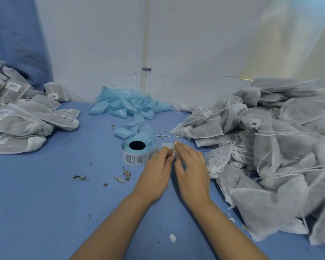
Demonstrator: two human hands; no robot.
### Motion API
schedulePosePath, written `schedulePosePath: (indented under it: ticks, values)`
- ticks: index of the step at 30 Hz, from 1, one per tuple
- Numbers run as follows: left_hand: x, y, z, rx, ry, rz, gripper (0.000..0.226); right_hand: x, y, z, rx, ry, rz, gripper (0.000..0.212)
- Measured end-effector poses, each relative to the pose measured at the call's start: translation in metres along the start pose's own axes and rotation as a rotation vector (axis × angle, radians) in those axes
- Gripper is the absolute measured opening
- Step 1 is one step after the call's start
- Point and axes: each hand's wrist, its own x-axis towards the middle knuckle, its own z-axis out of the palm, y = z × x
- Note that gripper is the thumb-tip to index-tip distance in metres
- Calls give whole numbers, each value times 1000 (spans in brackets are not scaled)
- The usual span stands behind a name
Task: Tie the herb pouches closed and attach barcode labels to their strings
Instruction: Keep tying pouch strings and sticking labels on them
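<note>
Over at nine o'clock on the blue table (pixel 45 194) lies the finished heap (pixel 23 113): pouches drawn shut, barcode stickers showing on several of them. Toward the middle, a label roll (pixel 137 152) stands just left of the hands, and its spent blue backing strip (pixel 131 107) trails away to twelve o'clock, a fair measure of labels already used. At the centre the left hand (pixel 155 177) and right hand (pixel 191 175) meet, fingertips pressed close together, pinching a thin white string (pixel 174 152) with what looks like a small label (pixel 167 146) folded about it, though that spot is too small and blurred to be sure. The string runs off to three o'clock, toward the unlabelled pile (pixel 270 147), easily the larger heap. Judging by the two piles, more than half the work remains.
</note>
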Motion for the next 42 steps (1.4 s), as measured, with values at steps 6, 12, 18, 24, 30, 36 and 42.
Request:
schedulePosePath:
  ticks: [6,12,18,24,30,36,42]
  values:
    - [-2,-2,0,46,-31,-19,11,2,11,1,232,68,115,23]
    - [-4,0,-1,115,-35,-25,10,4,10,-2,472,151,265,27]
    - [-2,-3,-1,62,5,-100,14,6,10,-3,554,127,368,22]
    - [1,-3,-1,-84,53,-182,15,6,10,-1,554,74,341,16]
    - [2,-2,-4,-214,108,-225,19,6,8,-2,550,27,309,9]
    - [2,-4,-5,-263,145,-224,21,5,6,-4,499,9,264,11]
    - [5,-3,-7,-344,200,-226,19,4,3,-3,401,-37,185,10]
